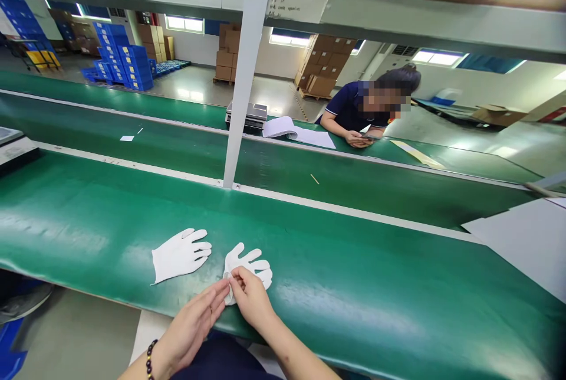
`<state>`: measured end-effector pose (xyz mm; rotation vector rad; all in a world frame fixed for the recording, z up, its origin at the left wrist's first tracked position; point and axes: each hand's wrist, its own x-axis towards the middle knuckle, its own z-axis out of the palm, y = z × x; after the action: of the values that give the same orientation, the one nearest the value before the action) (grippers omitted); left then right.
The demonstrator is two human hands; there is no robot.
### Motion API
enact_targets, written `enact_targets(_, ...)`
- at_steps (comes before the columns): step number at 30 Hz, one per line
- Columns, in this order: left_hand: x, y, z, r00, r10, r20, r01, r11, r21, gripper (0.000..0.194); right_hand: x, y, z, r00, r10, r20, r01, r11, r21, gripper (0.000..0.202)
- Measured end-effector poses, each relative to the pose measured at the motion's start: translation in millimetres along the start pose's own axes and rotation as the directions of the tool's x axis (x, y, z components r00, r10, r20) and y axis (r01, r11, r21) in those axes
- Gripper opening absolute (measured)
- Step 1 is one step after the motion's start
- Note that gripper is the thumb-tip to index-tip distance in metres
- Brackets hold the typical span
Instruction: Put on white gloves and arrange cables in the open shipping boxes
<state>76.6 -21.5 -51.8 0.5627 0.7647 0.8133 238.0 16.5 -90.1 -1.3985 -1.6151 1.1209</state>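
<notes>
Pinching the near white glove (247,268) with our right hand (252,297), left hand (194,324) fingers pressed together alongside, we are risking it slipping off the green bench (354,285) edge.

Two white gloves lie near the front edge of the green surface (354,285). The right hand (252,297) pinches the right glove (247,265), the left hand (194,324) touches it, and the left glove (179,255) lies flat just beside.
</notes>
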Motion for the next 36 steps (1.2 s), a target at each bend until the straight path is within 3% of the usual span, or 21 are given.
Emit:
enact_targets(5, 21, -3, 6.9, 0.998, 0.007, -0.062, -0.010, 0.999, -0.048, 0.053, -4, -8, 3, 0.997, -0.064, -0.046, 0.066, 0.997, 0.046, 0.017)
enact_targets(11, 46, -1, 22.8, 0.987, 0.161, -0.026, -0.161, 0.986, -0.036, 0.052, -6, -13, 1, 0.987, -0.156, -0.048, 0.159, 0.985, 0.069, 0.017)
enact_targets(15, 55, -6, 18.4, 0.981, 0.191, 0.026, -0.192, 0.957, 0.218, 0.046, -5, -14, -4, 0.961, -0.242, -0.133, 0.252, 0.965, 0.070, 0.014)
enact_targets(18, 63, -2, 17.5, 0.987, 0.153, 0.051, -0.161, 0.910, 0.382, 0.038, -6, -14, -6, 0.957, -0.267, -0.113, 0.273, 0.961, 0.039, 0.013)
enact_targets(20, 69, 7, 21.5, 0.977, 0.211, 0.033, -0.211, 0.932, 0.293, 0.029, -7, -15, -6, 0.964, -0.261, -0.050, 0.262, 0.964, 0.030, 0.012)
enact_targets(22, 76, 19, 26.9, 0.943, 0.334, 0.011, -0.332, 0.934, 0.131, 0.019, -8, -17, -8, 0.967, -0.253, 0.016, 0.251, 0.966, 0.064, 0.012)
enact_targets(24, 82, 28, 30.2, 0.916, 0.398, 0.046, -0.400, 0.916, 0.026, 0.042, -8, -19, -10, 0.970, -0.237, 0.047, 0.226, 0.960, 0.167, 0.012)
enact_targets(27, 86, 31, 27.5, 0.922, 0.347, 0.173, -0.356, 0.934, 0.023, 0.066, -8, -20, -14, 0.980, -0.191, 0.050, 0.161, 0.921, 0.354, 0.016)
enact_targets(29, 85, 30, 22.3, 0.922, 0.276, 0.273, -0.291, 0.957, 0.017, 0.066, -8, -20, -14, 0.985, -0.171, 0.033, 0.138, 0.884, 0.446, 0.020)
enact_targets(32, 83, 29, 17.4, 0.884, 0.154, 0.442, -0.175, 0.985, 0.005, 0.067, -10, -18, -13, 0.988, -0.153, -0.005, 0.132, 0.837, 0.531, 0.025)
enact_targets(34, 85, 32, 19.2, 0.875, 0.123, 0.468, -0.205, 0.971, 0.127, 0.064, -11, -19, -10, 0.986, -0.164, -0.017, 0.150, 0.854, 0.498, 0.024)
enact_targets(36, 93, 38, 24.9, 0.900, 0.138, 0.414, -0.305, 0.878, 0.369, 0.050, -11, -21, -8, 0.977, -0.210, -0.024, 0.202, 0.896, 0.396, 0.022)
